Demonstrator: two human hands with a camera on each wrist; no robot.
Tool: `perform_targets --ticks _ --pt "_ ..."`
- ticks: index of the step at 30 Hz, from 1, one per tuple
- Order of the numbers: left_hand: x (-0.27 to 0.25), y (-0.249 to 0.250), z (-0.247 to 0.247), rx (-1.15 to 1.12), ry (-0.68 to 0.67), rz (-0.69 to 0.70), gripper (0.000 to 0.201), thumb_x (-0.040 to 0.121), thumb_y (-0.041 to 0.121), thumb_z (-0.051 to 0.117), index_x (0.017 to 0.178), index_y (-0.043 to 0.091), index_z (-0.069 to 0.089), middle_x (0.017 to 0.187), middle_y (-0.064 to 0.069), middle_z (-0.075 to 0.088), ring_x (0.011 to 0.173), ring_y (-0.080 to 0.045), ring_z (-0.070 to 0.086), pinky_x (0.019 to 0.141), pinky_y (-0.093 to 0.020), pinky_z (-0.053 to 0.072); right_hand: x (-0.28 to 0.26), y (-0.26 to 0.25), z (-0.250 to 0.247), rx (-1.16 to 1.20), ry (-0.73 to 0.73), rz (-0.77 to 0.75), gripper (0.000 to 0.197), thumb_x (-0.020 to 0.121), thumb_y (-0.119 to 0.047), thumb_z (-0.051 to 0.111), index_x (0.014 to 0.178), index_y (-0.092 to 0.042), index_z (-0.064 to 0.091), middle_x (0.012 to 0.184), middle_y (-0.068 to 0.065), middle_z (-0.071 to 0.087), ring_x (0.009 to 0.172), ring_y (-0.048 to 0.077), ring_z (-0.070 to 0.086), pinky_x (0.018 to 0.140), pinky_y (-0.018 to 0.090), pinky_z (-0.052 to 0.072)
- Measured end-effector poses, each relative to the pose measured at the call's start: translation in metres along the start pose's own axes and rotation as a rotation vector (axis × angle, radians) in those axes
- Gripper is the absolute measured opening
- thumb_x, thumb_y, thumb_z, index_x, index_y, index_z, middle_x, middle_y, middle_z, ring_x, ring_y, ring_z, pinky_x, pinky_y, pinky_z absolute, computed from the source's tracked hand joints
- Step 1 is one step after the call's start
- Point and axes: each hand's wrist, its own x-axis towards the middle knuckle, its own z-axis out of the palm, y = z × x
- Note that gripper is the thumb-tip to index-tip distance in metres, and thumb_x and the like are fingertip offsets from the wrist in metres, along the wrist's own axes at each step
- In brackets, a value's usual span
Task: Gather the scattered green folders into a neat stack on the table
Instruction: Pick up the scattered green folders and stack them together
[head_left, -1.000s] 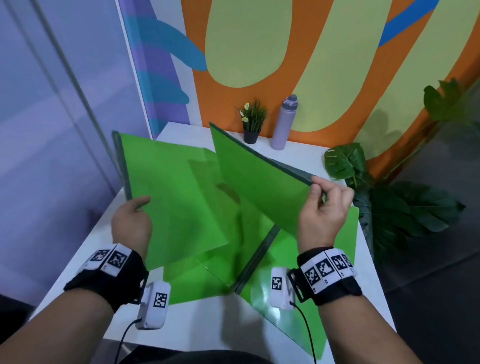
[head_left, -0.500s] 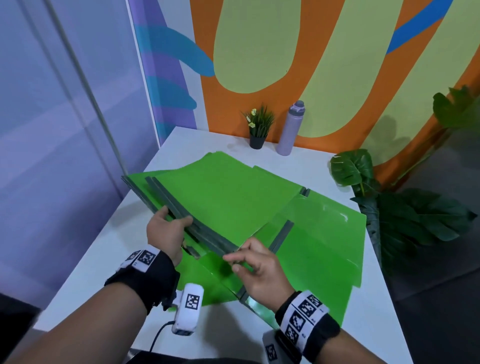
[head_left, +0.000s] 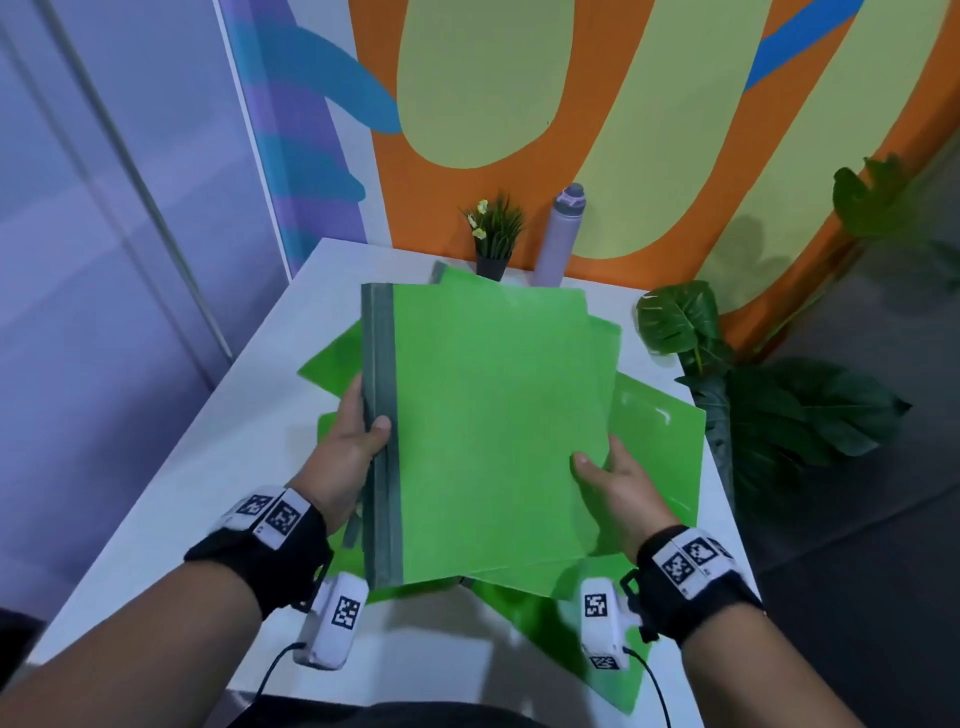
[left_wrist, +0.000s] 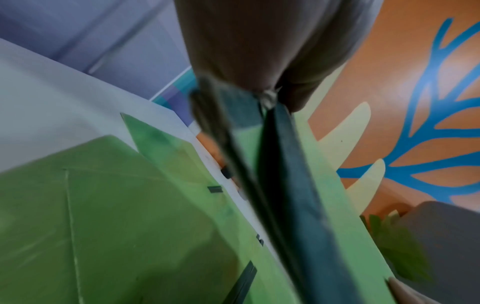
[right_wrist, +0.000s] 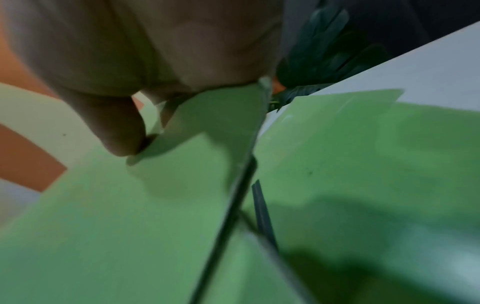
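Note:
I hold a bundle of green folders (head_left: 493, 431) with grey spines above the white table (head_left: 249, 467). My left hand (head_left: 358, 436) grips the spine edge, thumb on top and fingers hidden beneath. My right hand (head_left: 608, 473) pinches the opposite edge, thumb on the top cover. The held folders (left_wrist: 298, 185) are not squared: corners stick out at the back and right. More green folders (head_left: 665, 447) lie scattered on the table beneath. Up close, the right thumb presses the held folders (right_wrist: 145, 205) from above.
A small potted plant (head_left: 493, 234) and a lilac bottle (head_left: 561, 234) stand at the table's far edge against the painted wall. A large leafy plant (head_left: 769, 405) stands off the right side. A glass partition runs along the left.
The bundle has been turned so its spines run along my left side and lifted higher. My right hand moved from the near spine end to the right edge.

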Motion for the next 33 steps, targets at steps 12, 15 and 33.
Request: perform_targets --ticks 12,15,33 --pt "-0.004 -0.083 0.066 1.012 -0.245 -0.265 0.03 0.094 0.024 0.054 0.116 0.008 0.066 0.12 -0.013 0.068 0.111 -0.028 0.063 0.092 -0.031 0.048 -0.02 0.019 -0.105 -0.102 0.45 -0.154 0.061 0.086 -0.026 0.066 0.141 -0.025 0.041 0.144 0.001 0.045 0.135 0.025 0.04 0.109 0.053 0.036" --pt "-0.008 -0.102 0.083 1.169 -0.347 -0.289 0.029 0.09 0.031 0.061 0.089 0.004 0.069 0.093 -0.014 0.071 0.082 -0.024 0.064 0.08 -0.032 0.056 -0.028 0.018 -0.12 -0.116 0.517 -0.197 0.055 0.091 -0.013 0.061 0.142 -0.018 0.041 0.139 0.004 0.049 0.13 0.024 0.044 0.109 0.047 0.037" --pt "-0.013 -0.144 0.135 1.439 -0.378 -0.279 0.054 0.083 0.049 0.066 0.119 0.011 0.053 0.116 -0.006 0.058 0.104 -0.023 0.06 0.088 -0.034 0.052 -0.032 0.018 -0.14 -0.181 0.513 -0.309 0.044 0.091 -0.003 0.059 0.131 -0.02 0.051 0.111 -0.004 0.061 0.108 0.016 0.059 0.099 0.034 0.046"
